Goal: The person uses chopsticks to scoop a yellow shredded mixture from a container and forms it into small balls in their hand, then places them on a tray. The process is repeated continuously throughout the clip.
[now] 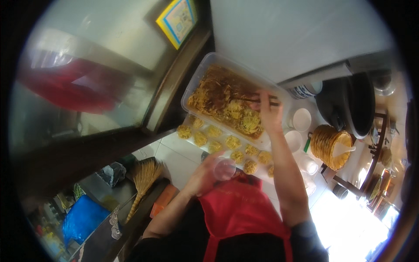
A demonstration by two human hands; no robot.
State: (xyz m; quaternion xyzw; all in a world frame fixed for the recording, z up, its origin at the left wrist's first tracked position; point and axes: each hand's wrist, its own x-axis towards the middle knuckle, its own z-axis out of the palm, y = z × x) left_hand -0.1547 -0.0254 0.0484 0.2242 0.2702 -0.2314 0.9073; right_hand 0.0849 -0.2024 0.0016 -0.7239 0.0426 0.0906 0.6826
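My right hand [271, 113] grips dark chopsticks [247, 98] over a large clear plastic tub [187, 98]. Brown liquid and shredded food [209, 78] fill much of the tub, with a paler yellow-green heap [248, 121] near its front side. In my left hand [206, 173] is a clear plastic cup [224, 168], which looks empty, held in front of the red apron. Several small cups filled with shredded food [232, 142] stand in rows between the tub and me. The chopstick tips are hard to make out.
White stacked cups [301, 120] stand right of the tub, near a patterned bowl [302, 91], a black pot [347, 101] and wicker baskets [330, 144] with a white spoon [342, 149]. A dark-framed glass panel [108, 65] rises at left. Below are a straw broom [145, 177] and blue plastic bag [83, 217].
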